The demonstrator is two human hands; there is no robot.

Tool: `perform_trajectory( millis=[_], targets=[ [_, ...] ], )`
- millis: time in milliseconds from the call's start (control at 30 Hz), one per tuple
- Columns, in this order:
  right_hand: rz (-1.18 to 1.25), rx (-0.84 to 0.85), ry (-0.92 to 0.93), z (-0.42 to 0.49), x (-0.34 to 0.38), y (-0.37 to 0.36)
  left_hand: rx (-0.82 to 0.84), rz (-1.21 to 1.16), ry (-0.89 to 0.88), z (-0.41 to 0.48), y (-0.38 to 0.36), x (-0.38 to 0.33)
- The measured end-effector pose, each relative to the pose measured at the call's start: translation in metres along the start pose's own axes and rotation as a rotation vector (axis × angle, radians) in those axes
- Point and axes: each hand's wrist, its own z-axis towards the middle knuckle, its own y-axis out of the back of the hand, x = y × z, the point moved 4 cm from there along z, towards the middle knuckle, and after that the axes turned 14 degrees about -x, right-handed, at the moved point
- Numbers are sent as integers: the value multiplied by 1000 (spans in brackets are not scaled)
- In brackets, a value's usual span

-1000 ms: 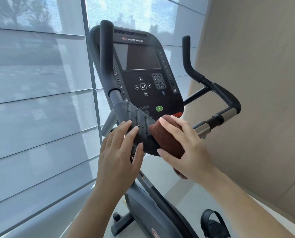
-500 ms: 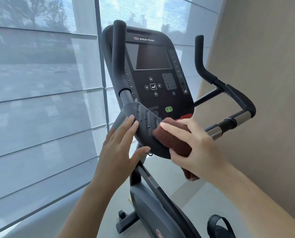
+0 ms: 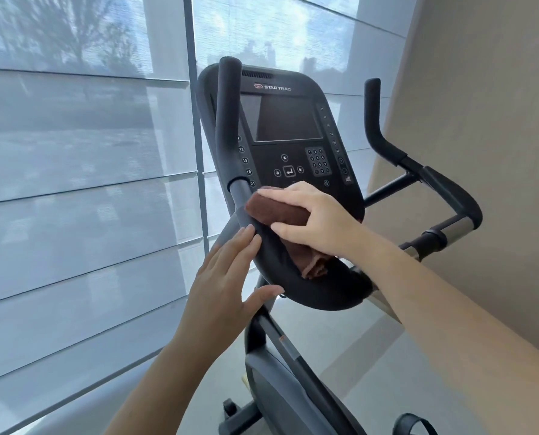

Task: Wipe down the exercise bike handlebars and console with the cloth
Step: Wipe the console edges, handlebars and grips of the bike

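Observation:
A black exercise bike console with a dark screen and keypad faces me at centre. Its left handlebar rises in front of the console, and the right handlebar bends off to the right. My right hand grips a folded brown cloth and presses it on the lower left of the console, where the curved black tray starts. My left hand rests with fingers spread flat against the tray's left edge, thumb under its rim. The console's lower buttons are hidden behind my right hand.
A large window with translucent blinds fills the left and back. A beige wall stands close on the right. The bike's frame and a pedal strap lie below, over a pale floor.
My right hand has slid the cloth up and left, from the tray's right side to the console's lower left near the left handlebar. My left hand stays on the tray's edge.

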Motion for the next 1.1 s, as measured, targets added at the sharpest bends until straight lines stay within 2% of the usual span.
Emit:
perform_trajectory(
  millis=[100, 267, 433, 500, 600, 867, 1000, 1100],
  targets=[
    [-43, 11, 57, -36, -1, 23, -20, -26, -5, -1, -1, 1],
    [-100, 41, 54, -71, -3, 43, -36, -50, -3, 1, -1, 4],
    [-76, -149, 100, -8, -4, 30, -41, -20, -27, 3, 0, 3],
    [-53, -62, 97, 12, -6, 11, -40, -16, -19, 3, 0, 5],
    [69, 123, -33, 15, -13, -2, -54, -33, 8, 1, -2, 4],
    [7, 173, 91, -33, -11, 27, -62, -47, 17, 1, -2, 2],
    [10, 111, 87, -38, -16, 45, -60, -47, 27, 1, -2, 2],
    [-164, -138, 215, -14, -14, 53, -42, -23, 21, 1, -1, 1]
  ],
)
